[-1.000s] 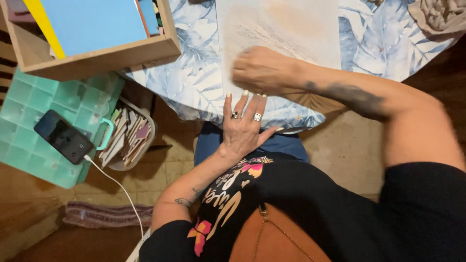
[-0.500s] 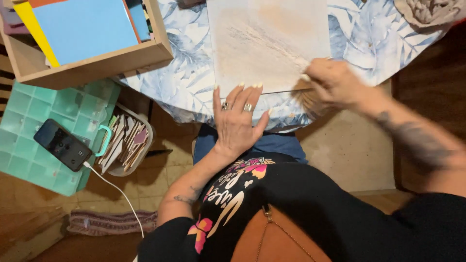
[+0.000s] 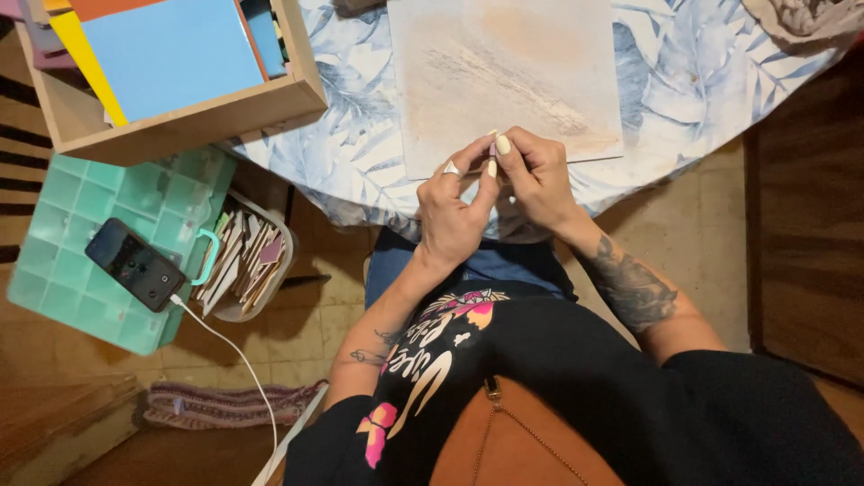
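Note:
A pale board point(image 3: 513, 72) smeared with beige and grey colour lies on a table covered in a blue leaf-print cloth point(image 3: 693, 90). My left hand point(image 3: 453, 216) and my right hand point(image 3: 538, 180) meet at the board's near edge, over my lap. Their fingertips pinch together around a small pale piece point(image 3: 492, 160), most of it hidden by the fingers. A ring shows on my left hand. My right forearm is tattooed.
A wooden box point(image 3: 198, 121) of coloured sheets sits on the table's left. Beside the table stand a teal compartment case point(image 3: 81, 225) carrying a phone point(image 3: 135, 264) on a white cable, and a tub of flat wooden pieces point(image 3: 247, 261). Dark wooden furniture point(image 3: 810, 225) stands at right.
My right hand left the board's surface and drew back to the near edge. My left hand lifted from lying flat and closed its fingertips against the right hand's.

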